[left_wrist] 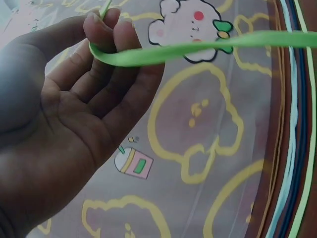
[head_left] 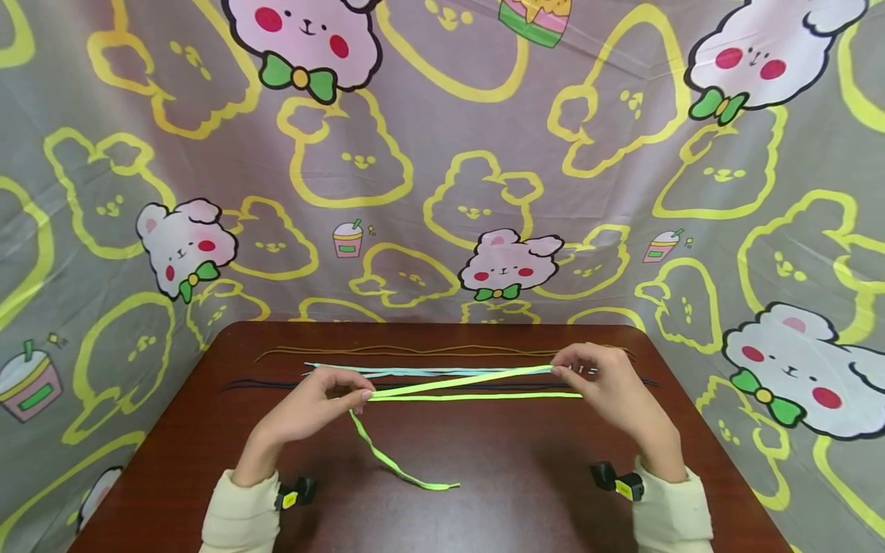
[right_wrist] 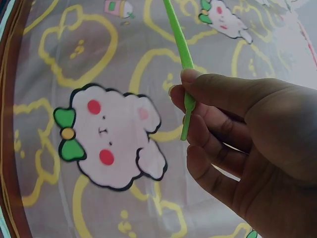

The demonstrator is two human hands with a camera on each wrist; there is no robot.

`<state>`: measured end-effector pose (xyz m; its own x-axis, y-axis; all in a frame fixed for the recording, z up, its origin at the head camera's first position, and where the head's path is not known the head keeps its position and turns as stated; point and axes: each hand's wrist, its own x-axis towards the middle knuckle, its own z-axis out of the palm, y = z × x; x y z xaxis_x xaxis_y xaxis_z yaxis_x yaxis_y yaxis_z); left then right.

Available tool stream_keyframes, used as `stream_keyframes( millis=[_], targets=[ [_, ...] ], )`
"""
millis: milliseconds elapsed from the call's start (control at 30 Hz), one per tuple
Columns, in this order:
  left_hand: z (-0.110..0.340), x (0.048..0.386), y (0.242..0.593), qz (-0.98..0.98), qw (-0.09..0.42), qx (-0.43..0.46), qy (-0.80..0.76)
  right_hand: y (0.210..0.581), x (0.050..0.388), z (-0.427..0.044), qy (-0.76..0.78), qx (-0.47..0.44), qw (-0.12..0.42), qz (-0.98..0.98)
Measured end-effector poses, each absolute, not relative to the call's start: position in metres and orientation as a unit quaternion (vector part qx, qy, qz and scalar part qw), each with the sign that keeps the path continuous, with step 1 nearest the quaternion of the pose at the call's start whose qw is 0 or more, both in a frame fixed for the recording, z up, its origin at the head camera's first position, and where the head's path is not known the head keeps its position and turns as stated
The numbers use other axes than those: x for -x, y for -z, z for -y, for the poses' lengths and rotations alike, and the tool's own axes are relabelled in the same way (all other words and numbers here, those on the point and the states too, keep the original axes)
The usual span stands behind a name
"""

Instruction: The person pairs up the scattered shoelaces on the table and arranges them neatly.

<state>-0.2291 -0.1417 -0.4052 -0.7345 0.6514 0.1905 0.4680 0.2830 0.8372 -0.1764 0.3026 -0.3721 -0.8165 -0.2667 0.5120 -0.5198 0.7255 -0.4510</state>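
A neon yellow-green flat shoelace [head_left: 456, 382] stretches between the two hands above the table. My left hand [head_left: 311, 407] pinches it between thumb and fingertips, and a loose tail hangs from that hand, slanting toward the front middle. With thumb and forefinger my right hand [head_left: 615, 388] pinches the other end. In the right wrist view the narrow tip [right_wrist: 185, 126] of the lace sticks out below that pinch. In the left wrist view the lace [left_wrist: 198, 48] loops across the fingers. A second neon shoelace [head_left: 477, 397] lies straight on the table behind the hands.
Farther back on the dark wooden table [head_left: 498, 468] lie light blue shoelaces [head_left: 415, 372], navy shoelaces [head_left: 256, 382] and brown shoelaces [head_left: 387, 351], all running left to right. A patterned cloth [head_left: 415, 184] hangs behind the table and along both sides.
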Motion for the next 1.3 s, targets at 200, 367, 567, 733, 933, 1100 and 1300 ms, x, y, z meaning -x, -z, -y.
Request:
stream_keyframes(
  millis=[200,367,567,733,933,1100,1300],
  targets=[
    [0.155,0.231,0.409,-0.813,0.079,-0.342,-0.465,0.377,0.18,-0.313,-0.296,-0.203,0.203,0.911],
    [0.166,0.233,0.412,-0.822,0.078,-0.333,-0.455,0.38,0.182,-0.32,-0.301,-0.195,0.2,0.912],
    [0.176,0.234,0.413,-0.835,0.076,-0.321,-0.441,0.387,0.185,-0.332,-0.285,-0.183,0.203,0.919],
    [0.182,0.235,0.414,-0.839,0.067,-0.317,-0.437,0.392,0.186,-0.339,-0.279,-0.172,0.197,0.924],
    [0.187,0.236,0.412,-0.843,0.075,-0.301,-0.439,0.395,0.187,-0.345,-0.272,-0.156,0.187,0.931],
    [0.194,0.238,0.41,-0.854,0.072,-0.287,-0.429,0.397,0.188,-0.352,-0.281,-0.153,0.176,0.931],
    [0.201,0.242,0.414,-0.859,0.047,-0.286,-0.422,0.399,0.188,-0.361,-0.283,-0.141,0.171,0.933]
  ],
)
